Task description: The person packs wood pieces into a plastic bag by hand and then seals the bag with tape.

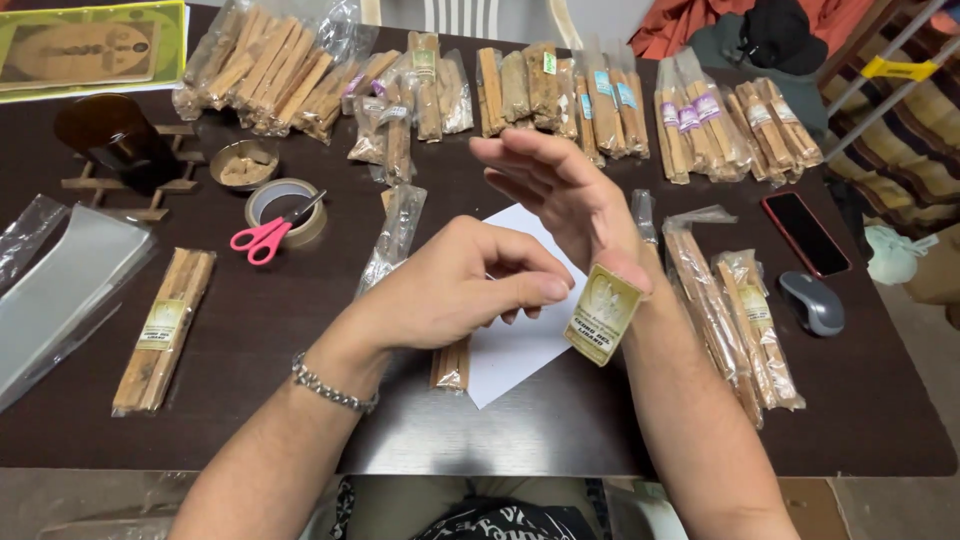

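centrally, head view: left hand point(455, 290), fingers curled loosely with nothing visibly gripped, hovers over a wrapped wood-stick bundle point(451, 364) and white paper sheet point(515, 345) near the desk's point(560, 430) front edge. right hand point(560, 190) is raised, fingers spread and released; a yellow-green label point(602, 314) clings to its wrist. pink scissors point(268, 234) rest on a tape roll point(290, 200) toward the left; packaged stick bundles point(500, 90) line the far edge.

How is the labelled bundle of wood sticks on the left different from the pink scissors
The bundle is brown, long and wrapped in clear film with a green label; the scissors are pink-handled, shorter and unwrapped. The bundle lies flat on the table; the scissors rest across a tape roll. Neither is touched.
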